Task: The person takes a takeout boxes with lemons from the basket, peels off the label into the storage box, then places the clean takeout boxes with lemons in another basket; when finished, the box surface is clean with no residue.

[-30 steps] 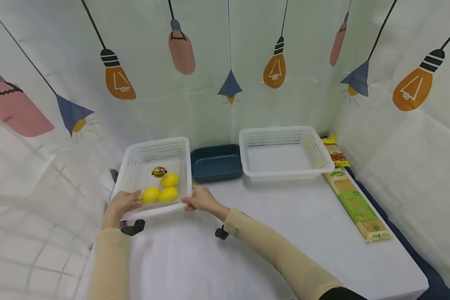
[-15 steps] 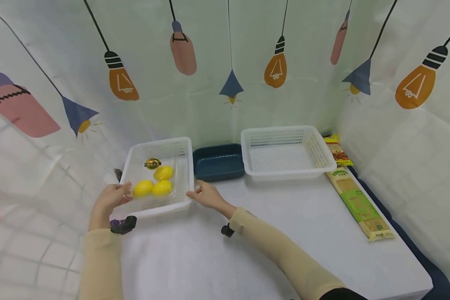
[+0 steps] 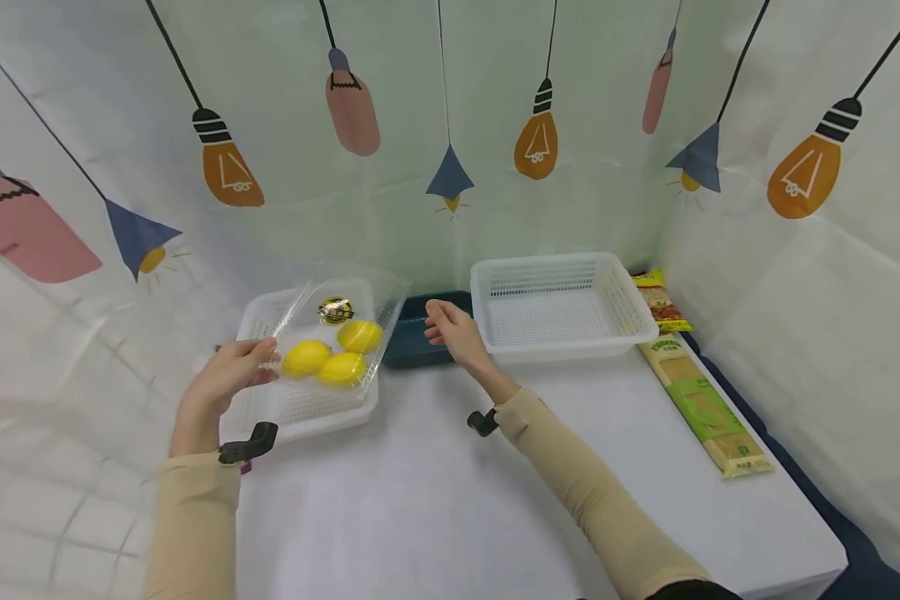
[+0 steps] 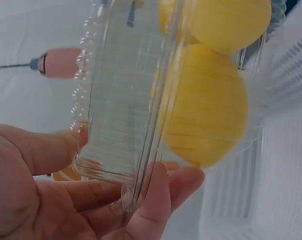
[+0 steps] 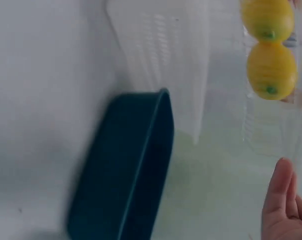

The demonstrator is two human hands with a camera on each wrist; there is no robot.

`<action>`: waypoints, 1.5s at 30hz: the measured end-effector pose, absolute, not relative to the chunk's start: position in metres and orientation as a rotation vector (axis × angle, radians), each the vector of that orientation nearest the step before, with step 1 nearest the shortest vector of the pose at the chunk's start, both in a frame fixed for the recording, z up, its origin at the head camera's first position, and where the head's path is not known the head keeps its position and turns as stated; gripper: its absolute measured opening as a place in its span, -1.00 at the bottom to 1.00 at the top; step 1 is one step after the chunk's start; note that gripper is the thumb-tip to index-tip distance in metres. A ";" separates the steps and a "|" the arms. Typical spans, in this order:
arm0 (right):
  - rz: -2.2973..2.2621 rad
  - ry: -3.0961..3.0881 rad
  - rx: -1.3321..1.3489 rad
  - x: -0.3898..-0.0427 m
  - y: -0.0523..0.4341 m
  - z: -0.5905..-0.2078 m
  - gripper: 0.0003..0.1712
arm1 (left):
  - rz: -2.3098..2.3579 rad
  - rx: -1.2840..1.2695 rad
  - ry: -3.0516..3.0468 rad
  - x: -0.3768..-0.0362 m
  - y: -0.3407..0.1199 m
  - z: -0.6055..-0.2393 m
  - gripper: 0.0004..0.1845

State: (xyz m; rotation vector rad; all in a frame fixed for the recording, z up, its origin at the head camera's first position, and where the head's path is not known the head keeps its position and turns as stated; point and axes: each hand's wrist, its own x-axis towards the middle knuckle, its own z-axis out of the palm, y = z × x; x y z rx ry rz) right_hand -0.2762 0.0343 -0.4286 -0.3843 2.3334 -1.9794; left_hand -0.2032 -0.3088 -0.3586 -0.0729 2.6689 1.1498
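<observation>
Clear lemon box now lifted out of left basket, tilted, pinched by left hand alone. Right hand released, now open over blue tray.

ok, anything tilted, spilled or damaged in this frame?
Only the clear clamshell of lemons: it is tilted above the left white basket, pinched at one edge by the left hand. Right hand is off it. No spill or damage shows.
</observation>
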 end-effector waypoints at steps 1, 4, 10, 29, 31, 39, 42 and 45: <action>-1.976 2.351 -0.385 -0.276 0.039 -0.425 -0.34 | 1.145 -0.056 2.665 -0.204 -0.303 -0.357 -0.19; -1.945 2.416 -0.385 -0.274 0.054 -0.418 -0.36 | 1.146 0.012 2.659 -0.209 -0.286 -0.355 -0.22; -1.931 2.514 -0.309 -0.266 0.081 -0.417 -0.39 | 1.128 0.135 2.658 -0.214 -0.252 -0.362 -0.31; -1.563 2.754 -0.066 -0.210 0.161 -0.457 -0.37 | 1.021 0.324 2.600 -0.216 -0.190 -0.403 -0.48; -1.554 2.716 -0.067 -0.202 0.168 -0.463 -0.40 | 1.013 0.335 2.579 -0.218 -0.187 -0.407 -0.47; -1.475 2.627 0.005 -0.174 0.183 -0.485 -0.49 | 1.012 0.400 2.523 -0.222 -0.176 -0.421 -0.43; -1.489 2.599 0.051 -0.165 0.187 -0.491 -0.46 | 1.004 0.409 2.538 -0.223 -0.169 -0.426 -0.44; -1.512 2.572 0.104 -0.158 0.191 -0.499 -0.46 | 0.959 0.413 2.568 -0.224 -0.161 -0.434 -0.44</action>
